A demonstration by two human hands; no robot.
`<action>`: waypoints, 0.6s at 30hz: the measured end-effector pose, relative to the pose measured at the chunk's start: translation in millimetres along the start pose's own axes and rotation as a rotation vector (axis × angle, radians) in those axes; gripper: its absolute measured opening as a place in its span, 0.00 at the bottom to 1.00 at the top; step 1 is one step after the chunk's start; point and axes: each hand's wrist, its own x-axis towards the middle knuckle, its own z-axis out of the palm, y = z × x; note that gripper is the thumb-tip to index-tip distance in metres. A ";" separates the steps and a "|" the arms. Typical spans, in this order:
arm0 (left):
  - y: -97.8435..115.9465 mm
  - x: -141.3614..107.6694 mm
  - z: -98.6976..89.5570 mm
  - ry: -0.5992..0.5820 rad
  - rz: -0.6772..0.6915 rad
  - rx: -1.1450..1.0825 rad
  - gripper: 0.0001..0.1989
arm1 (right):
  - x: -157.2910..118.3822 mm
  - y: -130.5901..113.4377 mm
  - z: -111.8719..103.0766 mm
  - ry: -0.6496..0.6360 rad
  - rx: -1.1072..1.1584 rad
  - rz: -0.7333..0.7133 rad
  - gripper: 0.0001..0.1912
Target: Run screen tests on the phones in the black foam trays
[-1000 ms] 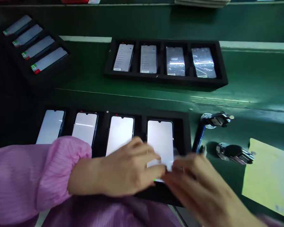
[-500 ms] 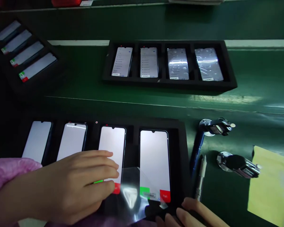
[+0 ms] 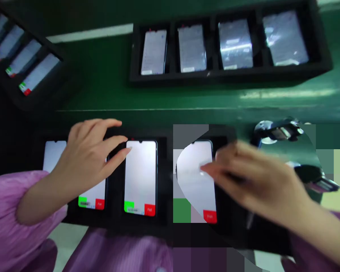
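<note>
A black foam tray (image 3: pixel 116 223) holds a row of smartphones with lit white screens. My left hand (image 3: pixel 87 151) hovers over the second phone (image 3: pixel 92 198) with its fingers spread, holding nothing and hiding most of that screen. The third phone (image 3: pixel 140 177) stands uncovered, showing a green button and a red Fail button. My right hand (image 3: pixel 252 181) is blurred above the fourth phone (image 3: pixel 195 177), its fingertips at the screen. Blocky image damage covers this area, so I cannot tell whether those fingers hold anything.
A second black tray (image 3: pixel 215 78) with several phones lies beyond on the green bench (image 3: pixel 187 98). Another angled tray (image 3: pixel 36 87) with several phones sits at far left. A metal fixture (image 3: pixel 277 132) stands at right. Pink sleeves (image 3: pixel 17 211) show at the bottom.
My left hand has lifted off the third phone and moved left over the second. My right hand has risen over the fourth phone. The clear plastic film no longer shows. The view has tilted.
</note>
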 end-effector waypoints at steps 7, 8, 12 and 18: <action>-8.5 14.1 13.7 -0.001 0.025 -0.125 0.10 | 18.6 1.5 -0.1 0.320 0.317 0.452 0.05; -9.7 15.5 13.9 -0.005 0.033 -0.154 0.09 | 15.2 -2.5 0.1 0.331 0.319 0.455 0.05; -9.5 17.6 9.9 -0.023 0.079 -0.165 0.07 | 1.0 -15.0 1.7 0.325 0.289 0.452 0.06; -6.7 12.4 9.6 -0.049 0.034 -0.133 0.09 | -12.5 -20.1 9.6 0.254 0.100 0.357 0.05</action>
